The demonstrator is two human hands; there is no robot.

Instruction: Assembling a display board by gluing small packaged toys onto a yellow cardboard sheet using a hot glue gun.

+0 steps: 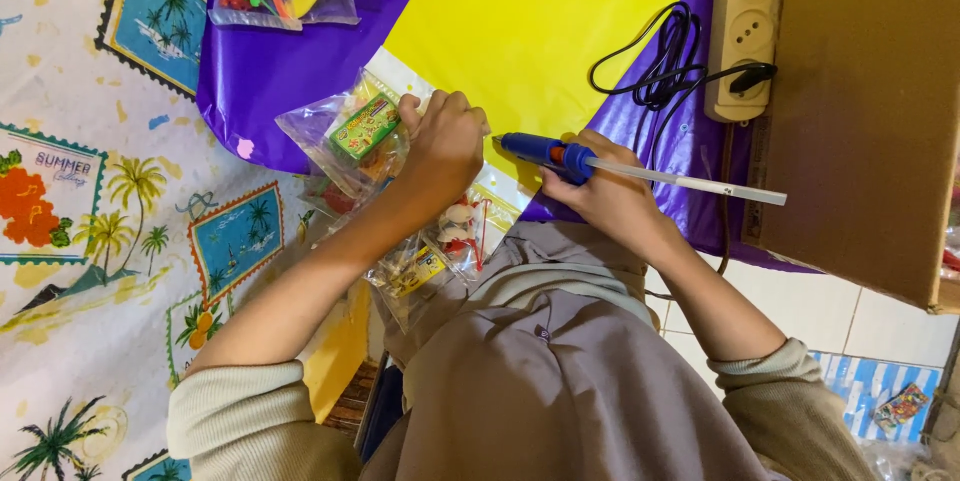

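The left hand (pixel 445 141) is curled shut around the top edge of a clear plastic bag (pixel 345 141) holding a small green packet, with the bag hanging out to the left of the fist. The right hand (pixel 605 196) is wrapped closed around a blue glue gun (pixel 545 153), whose nozzle points left toward the left fist and almost meets it, while a white glue stick (pixel 690 183) pokes out the back, to the right of the grip. Both hands sit over a yellow sheet (pixel 540 21) lying on purple paper (pixel 270 71). Below the left wrist lie more clear bags of small toys (pixel 440 251). Up and to the right of the right hand, a black cord (pixel 665 66) runs to a cream power strip (pixel 745 31) beside a cardboard box (pixel 870 111).
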